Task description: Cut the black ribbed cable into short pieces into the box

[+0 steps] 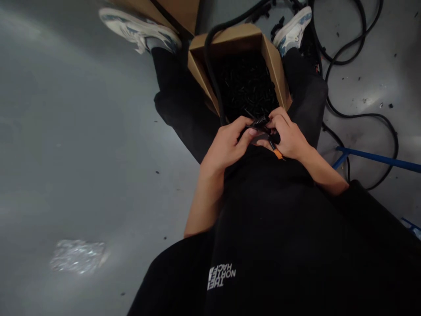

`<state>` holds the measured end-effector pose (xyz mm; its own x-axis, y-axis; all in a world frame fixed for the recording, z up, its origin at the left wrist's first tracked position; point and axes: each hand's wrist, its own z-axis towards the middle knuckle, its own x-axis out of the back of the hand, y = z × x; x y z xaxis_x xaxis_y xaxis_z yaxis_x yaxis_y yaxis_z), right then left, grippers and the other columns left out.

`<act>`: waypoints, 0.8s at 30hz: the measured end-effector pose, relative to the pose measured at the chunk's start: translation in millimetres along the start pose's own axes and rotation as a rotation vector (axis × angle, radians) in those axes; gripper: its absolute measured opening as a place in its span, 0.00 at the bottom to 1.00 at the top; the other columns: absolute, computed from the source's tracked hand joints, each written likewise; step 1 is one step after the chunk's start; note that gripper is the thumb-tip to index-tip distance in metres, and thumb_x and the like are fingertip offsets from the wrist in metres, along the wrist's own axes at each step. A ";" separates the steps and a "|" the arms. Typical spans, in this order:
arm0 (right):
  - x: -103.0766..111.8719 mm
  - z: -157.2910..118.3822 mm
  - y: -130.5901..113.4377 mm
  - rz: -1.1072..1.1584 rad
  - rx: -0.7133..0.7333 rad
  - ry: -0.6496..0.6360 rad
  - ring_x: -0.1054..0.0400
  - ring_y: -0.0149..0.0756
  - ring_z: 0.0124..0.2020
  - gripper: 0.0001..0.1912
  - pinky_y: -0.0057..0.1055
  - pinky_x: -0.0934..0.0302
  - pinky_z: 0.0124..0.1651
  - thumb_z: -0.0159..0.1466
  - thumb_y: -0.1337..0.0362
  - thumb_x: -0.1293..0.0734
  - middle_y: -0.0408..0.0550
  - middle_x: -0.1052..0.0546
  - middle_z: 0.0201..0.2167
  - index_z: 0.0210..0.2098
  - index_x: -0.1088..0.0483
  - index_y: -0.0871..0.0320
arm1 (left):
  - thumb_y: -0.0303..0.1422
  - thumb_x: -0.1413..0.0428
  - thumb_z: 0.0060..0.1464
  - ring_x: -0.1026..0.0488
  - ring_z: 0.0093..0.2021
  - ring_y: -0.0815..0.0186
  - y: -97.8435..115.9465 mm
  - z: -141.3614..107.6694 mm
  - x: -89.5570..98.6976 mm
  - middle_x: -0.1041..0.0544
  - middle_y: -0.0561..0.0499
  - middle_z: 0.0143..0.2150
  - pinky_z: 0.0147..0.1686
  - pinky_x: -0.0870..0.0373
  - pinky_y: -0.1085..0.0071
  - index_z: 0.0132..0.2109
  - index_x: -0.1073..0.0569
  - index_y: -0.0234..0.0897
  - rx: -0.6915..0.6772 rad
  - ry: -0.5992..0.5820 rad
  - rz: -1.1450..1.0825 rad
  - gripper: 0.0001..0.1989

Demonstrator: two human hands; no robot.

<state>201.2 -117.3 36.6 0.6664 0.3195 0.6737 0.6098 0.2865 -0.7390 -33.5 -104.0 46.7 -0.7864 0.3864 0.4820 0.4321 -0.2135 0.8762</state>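
Observation:
Over my lap, my left hand (229,142) pinches the left end of a small black ribbed part (260,121) between thumb and fingers. My right hand (285,134) closes on its other end. Below the right fingers pokes out a short black piece with an orange end (278,153); I cannot tell whether it is joined to the ribbed part. Just beyond both hands, a cardboard box (279,66) stands between my legs, holding many small black pieces (245,81). A thick black cable (210,61) crosses the box's left side and runs down to my left hand.
Black cable loops (362,116) lie on the grey floor to the right, near a blue metal bar (381,159). Another cardboard box (180,13) is at the top. A shiny clear plastic bag (78,256) lies at lower left. Small black scraps dot the floor.

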 end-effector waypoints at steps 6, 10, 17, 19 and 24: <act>4.6 -4.4 -2.2 -0.020 0.049 0.058 0.24 0.44 0.51 0.34 0.44 0.19 0.47 0.72 0.28 0.37 0.53 0.27 0.53 0.50 0.33 0.53 | 0.51 0.50 0.77 0.18 0.45 0.60 1.9 -0.7 11.8 0.16 0.45 0.47 0.48 0.22 0.67 0.52 0.23 0.40 0.017 0.031 0.120 0.20; 2.5 -1.1 -5.0 0.019 -0.029 0.003 0.25 0.43 0.48 0.35 0.46 0.20 0.47 0.70 0.27 0.35 0.52 0.28 0.53 0.51 0.33 0.53 | 0.45 0.48 0.76 0.17 0.49 0.58 -1.8 -1.4 5.5 0.15 0.45 0.49 0.51 0.22 0.65 0.53 0.23 0.39 0.015 0.057 0.201 0.16; -18.6 4.3 4.0 0.050 -0.210 -0.040 0.28 0.39 0.44 0.28 0.42 0.25 0.48 0.72 0.34 0.31 0.49 0.29 0.51 0.47 0.35 0.53 | 0.39 0.41 0.71 0.17 0.50 0.49 -28.9 -0.4 -16.6 0.15 0.42 0.49 0.51 0.22 0.55 0.52 0.21 0.39 0.145 0.166 0.363 0.10; -20.9 1.5 10.3 0.022 -0.248 -0.066 0.27 0.40 0.45 0.25 0.42 0.26 0.49 0.73 0.39 0.29 0.49 0.28 0.50 0.46 0.35 0.53 | 0.37 0.39 0.69 0.18 0.52 0.50 -42.4 -0.1 -17.0 0.15 0.43 0.49 0.55 0.22 0.54 0.52 0.21 0.41 0.158 0.258 0.345 0.09; -17.0 -3.5 13.9 -0.078 -0.297 -0.168 0.26 0.41 0.44 0.21 0.42 0.26 0.46 0.73 0.47 0.26 0.53 0.28 0.56 0.52 0.34 0.54 | 0.45 0.38 0.69 0.18 0.51 0.56 -56.9 1.3 -12.2 0.16 0.47 0.50 0.55 0.19 0.60 0.54 0.23 0.42 0.129 0.379 0.042 0.15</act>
<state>199.8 -122.0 14.9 0.5476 0.4586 0.6999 0.7711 0.0483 -0.6349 -47.9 -95.4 -9.1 -0.8634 0.0160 0.5042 0.5005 -0.0982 0.8602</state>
